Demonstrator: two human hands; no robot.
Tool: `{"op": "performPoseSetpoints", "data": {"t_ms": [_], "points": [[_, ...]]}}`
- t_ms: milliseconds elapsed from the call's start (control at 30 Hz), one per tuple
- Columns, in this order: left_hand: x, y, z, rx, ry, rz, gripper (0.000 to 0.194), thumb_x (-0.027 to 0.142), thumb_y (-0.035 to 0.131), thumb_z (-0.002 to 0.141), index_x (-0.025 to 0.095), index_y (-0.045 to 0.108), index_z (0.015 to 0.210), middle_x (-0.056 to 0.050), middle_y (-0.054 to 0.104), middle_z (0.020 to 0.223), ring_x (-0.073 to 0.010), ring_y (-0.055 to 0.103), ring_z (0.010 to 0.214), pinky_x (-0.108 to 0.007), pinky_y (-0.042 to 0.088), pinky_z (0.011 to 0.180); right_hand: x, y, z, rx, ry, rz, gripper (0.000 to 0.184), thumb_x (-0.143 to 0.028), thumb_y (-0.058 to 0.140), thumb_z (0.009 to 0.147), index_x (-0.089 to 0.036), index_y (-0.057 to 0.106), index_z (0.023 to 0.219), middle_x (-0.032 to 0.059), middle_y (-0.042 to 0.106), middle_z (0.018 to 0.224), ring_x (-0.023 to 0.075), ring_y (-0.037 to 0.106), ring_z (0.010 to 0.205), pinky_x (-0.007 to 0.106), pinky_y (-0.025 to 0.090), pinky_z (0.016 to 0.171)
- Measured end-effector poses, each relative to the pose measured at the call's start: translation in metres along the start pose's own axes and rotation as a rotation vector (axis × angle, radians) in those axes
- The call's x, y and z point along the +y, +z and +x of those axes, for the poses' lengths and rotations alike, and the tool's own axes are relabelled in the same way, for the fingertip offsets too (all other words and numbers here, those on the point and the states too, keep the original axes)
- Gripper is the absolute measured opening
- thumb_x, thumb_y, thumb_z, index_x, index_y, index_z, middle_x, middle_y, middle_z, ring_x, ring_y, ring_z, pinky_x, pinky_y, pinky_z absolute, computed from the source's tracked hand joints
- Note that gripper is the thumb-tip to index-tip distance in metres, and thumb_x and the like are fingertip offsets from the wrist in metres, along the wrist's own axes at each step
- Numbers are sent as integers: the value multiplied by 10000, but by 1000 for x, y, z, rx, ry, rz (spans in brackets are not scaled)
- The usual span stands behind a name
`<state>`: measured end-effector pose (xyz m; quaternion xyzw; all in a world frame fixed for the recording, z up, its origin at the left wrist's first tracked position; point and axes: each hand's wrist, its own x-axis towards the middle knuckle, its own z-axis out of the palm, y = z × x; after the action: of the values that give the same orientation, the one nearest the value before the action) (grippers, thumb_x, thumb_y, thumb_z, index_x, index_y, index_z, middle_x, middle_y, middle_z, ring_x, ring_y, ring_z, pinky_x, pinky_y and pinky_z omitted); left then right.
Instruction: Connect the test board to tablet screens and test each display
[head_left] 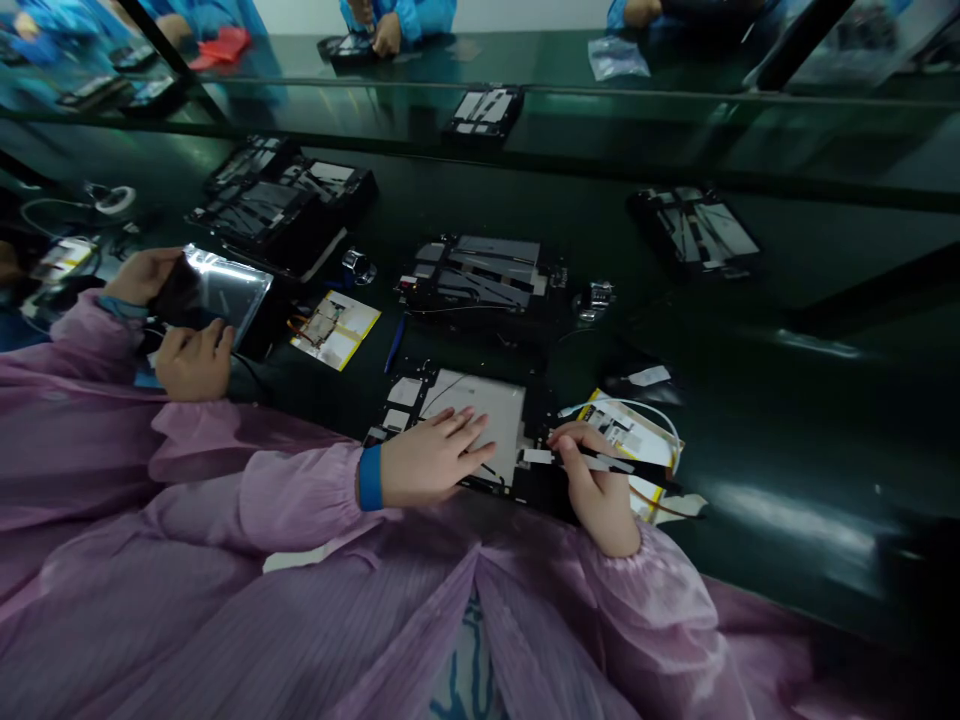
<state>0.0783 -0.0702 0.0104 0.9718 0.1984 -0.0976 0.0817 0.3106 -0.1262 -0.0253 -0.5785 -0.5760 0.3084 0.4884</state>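
My left hand [435, 458], a blue band at its wrist, lies flat with fingers spread on an opened tablet's pale inner panel [504, 400]. Black frame and small boards surround that panel. At the tablet's right edge, my right hand [598, 490] pinches a thin dark strip with white and silver patches [616, 465]; it looks like a flat flex cable, but its exact kind is unclear. The strip's white end reaches over the panel's right side. Beneath and behind my right hand lie yellow-edged white battery packs [634, 438] with a white cable [660, 408] curving over them.
Beyond the tablet sits a stack of opened tablets [480, 270]. A blue pen-like tool [394, 345] and another battery pack [335, 328] lie to the left. On the left, a co-worker's hands [196, 360] hold a tablet [225, 285]. A raised shelf [570, 130] spans the back.
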Motion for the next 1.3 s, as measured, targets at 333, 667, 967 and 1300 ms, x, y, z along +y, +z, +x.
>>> {"op": "performPoseSetpoints", "data": {"t_ms": [333,667,967,1300], "points": [[-6,-24,3,34,54,43,527,328,523,882,93,475,1352,-233,487,1393,-359,498,1272,-479,436,1037,-8,-2,11,76,33,54,219,-315,482,911,-210,555,735,20,582,753,162,556,742,306,449,722],[8,-22,-1,47,58,153,430,179,544,850,107,552,1274,-208,566,1325,-307,574,1206,-426,484,1014,-6,-1,9,16,-22,41,189,-266,479,931,-210,541,761,26,577,797,164,559,798,311,443,745],[17,-19,-2,301,-17,200,275,105,450,909,129,632,1114,-170,671,1161,-265,663,1065,-388,566,883,-8,-1,12,17,-27,6,184,-267,476,927,-208,546,767,25,584,789,158,560,776,298,447,728],[3,-52,3,548,18,249,303,89,364,929,109,642,1048,-99,726,963,-192,690,858,-314,568,742,-24,-13,32,57,-33,35,194,-295,524,898,-203,571,734,18,596,755,151,560,734,297,433,694]]}}
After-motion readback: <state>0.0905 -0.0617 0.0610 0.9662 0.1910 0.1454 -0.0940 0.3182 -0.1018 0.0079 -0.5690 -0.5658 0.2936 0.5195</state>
